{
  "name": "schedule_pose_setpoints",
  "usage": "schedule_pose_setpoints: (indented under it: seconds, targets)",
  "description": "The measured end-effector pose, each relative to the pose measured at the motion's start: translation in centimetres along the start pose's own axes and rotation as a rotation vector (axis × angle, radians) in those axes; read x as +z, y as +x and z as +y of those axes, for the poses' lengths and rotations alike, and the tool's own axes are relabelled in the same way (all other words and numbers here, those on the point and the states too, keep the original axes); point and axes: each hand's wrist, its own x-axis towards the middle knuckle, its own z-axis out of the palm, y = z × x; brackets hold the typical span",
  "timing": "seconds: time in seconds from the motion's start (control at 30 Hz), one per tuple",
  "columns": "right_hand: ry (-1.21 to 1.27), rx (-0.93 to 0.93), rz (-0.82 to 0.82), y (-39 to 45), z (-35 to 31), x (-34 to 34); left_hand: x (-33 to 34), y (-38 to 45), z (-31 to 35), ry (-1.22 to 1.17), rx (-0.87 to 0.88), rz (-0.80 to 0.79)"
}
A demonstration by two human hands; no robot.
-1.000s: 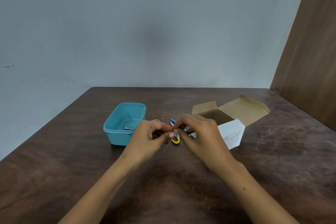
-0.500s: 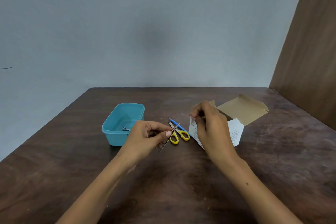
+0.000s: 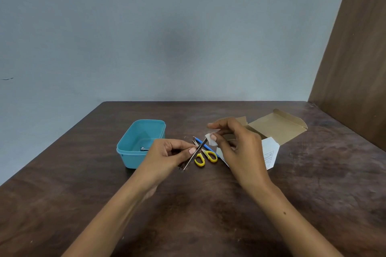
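Over the middle of the table (image 3: pixel 208 225), the left hand (image 3: pixel 167 155) pinches a thin metal tool (image 3: pixel 191 160) slanting toward the far right corner, its tip at the white pad (image 3: pixel 210 142) pinched by the right hand (image 3: pixel 240 148).

desk (image 3: pixel 208 215): dark brown wood
left: teal tub (image 3: pixel 133 160)
centre: yellow scissors (image 3: pixel 205 157), blue pen (image 3: pixel 199 141) touching
far right: open cardboard box (image 3: pixel 275 127), white leaflet (image 3: pixel 270 152)
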Motion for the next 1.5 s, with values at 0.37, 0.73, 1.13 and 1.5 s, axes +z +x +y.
schedule_pose_setpoints:
  seconds: [0.37,0.73,1.13,1.5]
  targets:
    - [0.101,0.132,-0.079,-0.1,-0.4,0.1,-0.1,-0.2,0.2,0.126,0.060,-0.050]
    - [0.370,0.307,0.084,0.2,0.3,-0.2,-0.3,0.0,0.0,0.024,0.011,-0.034]
    - [0.332,0.157,0.074,-0.2,-0.6,-0.2,-0.2,0.2,-0.2,-0.025,0.005,0.032]
    - [0.027,0.021,0.113,-0.5,-0.3,0.1,0.2,-0.2,0.2,-0.004,0.062,0.007]
